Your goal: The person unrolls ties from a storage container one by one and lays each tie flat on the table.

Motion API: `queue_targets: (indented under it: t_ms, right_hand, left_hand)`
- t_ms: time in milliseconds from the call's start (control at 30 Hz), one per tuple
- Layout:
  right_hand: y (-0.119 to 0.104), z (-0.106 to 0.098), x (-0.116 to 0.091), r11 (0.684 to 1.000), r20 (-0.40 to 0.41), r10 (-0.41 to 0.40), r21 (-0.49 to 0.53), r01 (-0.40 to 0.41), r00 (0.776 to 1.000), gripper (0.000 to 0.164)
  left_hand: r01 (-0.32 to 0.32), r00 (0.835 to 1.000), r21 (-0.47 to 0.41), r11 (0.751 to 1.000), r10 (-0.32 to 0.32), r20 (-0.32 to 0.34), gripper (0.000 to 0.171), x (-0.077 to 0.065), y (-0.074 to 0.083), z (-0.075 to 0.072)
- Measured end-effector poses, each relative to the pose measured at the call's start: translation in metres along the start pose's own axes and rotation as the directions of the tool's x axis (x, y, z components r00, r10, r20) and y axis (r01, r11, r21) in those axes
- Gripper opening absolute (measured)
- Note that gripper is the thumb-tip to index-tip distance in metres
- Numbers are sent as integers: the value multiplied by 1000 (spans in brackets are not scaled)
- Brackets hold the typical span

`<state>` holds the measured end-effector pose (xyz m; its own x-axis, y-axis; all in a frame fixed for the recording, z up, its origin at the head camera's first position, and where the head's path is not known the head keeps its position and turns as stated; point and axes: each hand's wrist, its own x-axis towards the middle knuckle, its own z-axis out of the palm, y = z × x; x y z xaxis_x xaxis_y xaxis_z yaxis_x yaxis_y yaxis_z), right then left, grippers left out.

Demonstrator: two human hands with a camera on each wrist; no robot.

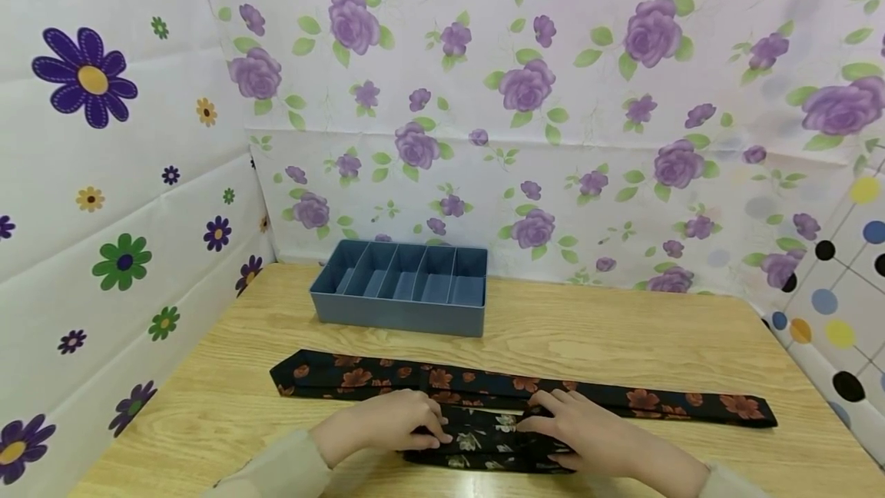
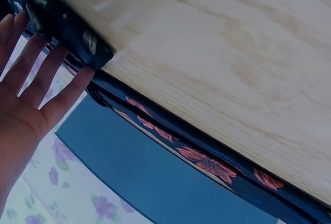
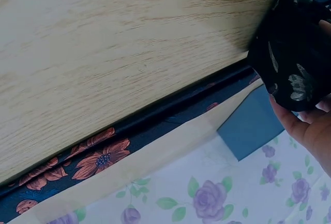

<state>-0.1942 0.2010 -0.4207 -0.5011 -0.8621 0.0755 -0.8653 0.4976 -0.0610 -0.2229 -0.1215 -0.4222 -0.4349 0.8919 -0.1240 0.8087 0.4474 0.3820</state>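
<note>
R hand [image 1: 588, 434] pinches folded black white-floral cloth [image 1: 477, 440], L hand [image 1: 392, 423] spread against it; prob. mid-fold, edges need aligning.

Between box [image 1: 401, 315] and held tie [image 1: 477, 438] lies another tie [image 1: 354, 376].

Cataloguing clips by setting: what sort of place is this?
Probably a small staged tabletop workspace: creased floral sheets form walls behind and beside a wood-grain table, with a blue divided box near the back. The wider room isn't visible.
</note>
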Motion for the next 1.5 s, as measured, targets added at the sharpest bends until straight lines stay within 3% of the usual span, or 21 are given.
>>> queue_targets:
  t_ms: [133, 233, 367, 500, 667, 933, 1167, 1500]
  right_hand:
    - [1, 1, 1, 1000, -25, -19, 20, 19, 1000, 46]
    - [1, 2, 2, 999, -44, -42, 8, 43, 998, 42]
    - [0, 2, 3, 998, -45, -59, -24, 58, 997, 40]
    - [-1, 2, 3, 998, -42, -57, -27, 56, 997, 44]
    - [-1, 3, 2, 1000, -26, -22, 2, 22, 999, 45]
    - [2, 2, 4, 999, -15, -43, 23, 43, 999, 33]
    - [3, 2, 6, 998, -2, -59, 15, 59, 998, 29]
    - [4, 3, 5, 995, 4, -99, 24, 99, 995, 20]
  left_hand:
    - [1, 1000, 35, 999, -2, 13, 22, 1, 2, -2]
    - [-9, 1000, 139, 990, 6, 27, 21, 5, 9, -4]
    - [-62, 998, 310, 949, 58, 22, 18, 12, 19, -5]
    - [-120, 992, 377, 918, 120, 23, 25, 19, 25, -3]
    - [-156, 988, 410, 899, 142, 66, 40, 33, 30, -1]
    - [-190, 982, 386, 903, 174, 77, 45, 50, 30, 10]
    - [-212, 977, 412, 886, 192, 89, 48, 55, 28, 17]
    - [-198, 980, 399, 895, 170, 104, 48, 54, 27, 21]
